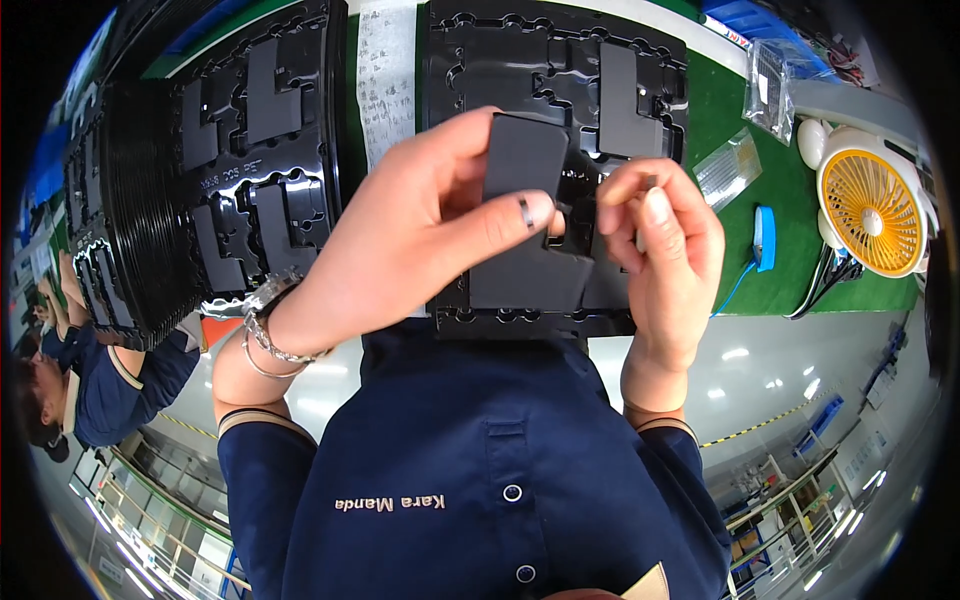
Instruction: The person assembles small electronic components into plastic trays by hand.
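My left hand is closed on a flat, dark grey L-shaped piece, its thumb lying across the face. A small dark strip sits on that thumb near the nail. To the right, apart from the piece, my right hand has thumb and forefinger pinched on a tiny dark bit, too small to name. Beneath both hands lies a glossy black moulded tray with shaped recesses. Another grey L-shaped piece rests in its far right recess.
On the left, a stack of black trays stands beside a tray with several grey pieces. The green tabletop holds a yellow-and-white fan, a blue strap and clear plastic bags. A co-worker is at far left.
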`<state>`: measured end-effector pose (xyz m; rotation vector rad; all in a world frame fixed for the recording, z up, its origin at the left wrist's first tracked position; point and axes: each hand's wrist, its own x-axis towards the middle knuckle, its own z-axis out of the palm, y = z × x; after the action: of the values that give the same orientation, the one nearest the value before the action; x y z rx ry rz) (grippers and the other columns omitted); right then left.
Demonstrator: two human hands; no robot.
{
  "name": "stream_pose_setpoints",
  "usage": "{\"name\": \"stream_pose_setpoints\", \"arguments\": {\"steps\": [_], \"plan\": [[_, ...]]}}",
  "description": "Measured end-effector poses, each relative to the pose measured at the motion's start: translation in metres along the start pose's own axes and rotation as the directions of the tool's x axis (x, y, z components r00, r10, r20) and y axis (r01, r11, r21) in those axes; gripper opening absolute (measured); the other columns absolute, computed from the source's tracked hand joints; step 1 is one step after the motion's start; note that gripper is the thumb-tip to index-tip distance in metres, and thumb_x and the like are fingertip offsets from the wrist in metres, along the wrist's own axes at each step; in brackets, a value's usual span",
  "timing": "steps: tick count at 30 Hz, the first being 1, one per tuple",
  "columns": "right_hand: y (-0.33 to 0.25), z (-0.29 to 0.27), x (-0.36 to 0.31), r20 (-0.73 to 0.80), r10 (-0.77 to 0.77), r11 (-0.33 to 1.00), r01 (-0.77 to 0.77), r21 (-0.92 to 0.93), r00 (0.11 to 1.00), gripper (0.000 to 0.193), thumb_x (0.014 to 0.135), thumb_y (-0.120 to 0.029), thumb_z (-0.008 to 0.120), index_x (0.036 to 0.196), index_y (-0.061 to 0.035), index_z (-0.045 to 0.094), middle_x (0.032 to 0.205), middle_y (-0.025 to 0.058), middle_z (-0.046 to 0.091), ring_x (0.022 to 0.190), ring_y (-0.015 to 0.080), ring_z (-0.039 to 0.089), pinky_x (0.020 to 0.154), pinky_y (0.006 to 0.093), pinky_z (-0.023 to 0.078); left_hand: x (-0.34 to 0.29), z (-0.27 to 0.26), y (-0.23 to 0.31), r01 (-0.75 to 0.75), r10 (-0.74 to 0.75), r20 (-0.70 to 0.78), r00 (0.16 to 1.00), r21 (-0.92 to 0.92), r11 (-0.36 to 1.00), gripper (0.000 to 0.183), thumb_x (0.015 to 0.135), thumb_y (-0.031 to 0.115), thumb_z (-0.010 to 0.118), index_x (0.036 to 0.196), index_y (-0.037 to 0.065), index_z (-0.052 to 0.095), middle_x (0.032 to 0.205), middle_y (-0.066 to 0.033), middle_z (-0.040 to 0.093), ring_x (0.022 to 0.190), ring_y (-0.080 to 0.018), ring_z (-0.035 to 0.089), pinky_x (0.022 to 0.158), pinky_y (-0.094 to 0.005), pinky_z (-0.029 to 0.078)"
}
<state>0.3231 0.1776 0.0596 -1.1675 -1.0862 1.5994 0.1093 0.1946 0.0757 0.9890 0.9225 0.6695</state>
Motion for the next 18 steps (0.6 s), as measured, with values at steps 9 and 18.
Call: {"name": "stream_pose_setpoints", "arguments": {"steps": [9,18], "plan": [[-0.001,-0.010,-0.006,-0.096,-0.104,0.994,0.101,-0.037,0.990,0.020,0.097,-0.018,0.055,0.099,0.0010,0.061,0.077,0.0007,0.057,0.057,0.0000,0.036,0.050,0.0168,0.026,0.051,-0.031,0.002,0.050,0.256,-0.291,0.922,0.743,0.667,0.032,0.090,0.004,0.062,0.121,0.008,0.056,0.090,-0.0044,0.057,0.074,-0.0079,0.061,0.073,-0.0217,0.048],[-0.003,-0.010,-0.009,-0.053,-0.155,0.964,0.139,-0.228,0.986,0.014,0.096,-0.008,0.055,0.092,0.0021,0.063,0.077,0.0004,0.059,0.064,0.0065,0.050,0.057,0.0210,0.039,0.059,-0.039,-0.021,-0.118,0.646,0.024,0.763,0.988,0.103,0.049,0.080,0.015,0.072,0.127,0.017,0.059,0.122,-0.0070,0.055,0.117,-0.0296,0.046,0.097,-0.0402,0.041]]}}
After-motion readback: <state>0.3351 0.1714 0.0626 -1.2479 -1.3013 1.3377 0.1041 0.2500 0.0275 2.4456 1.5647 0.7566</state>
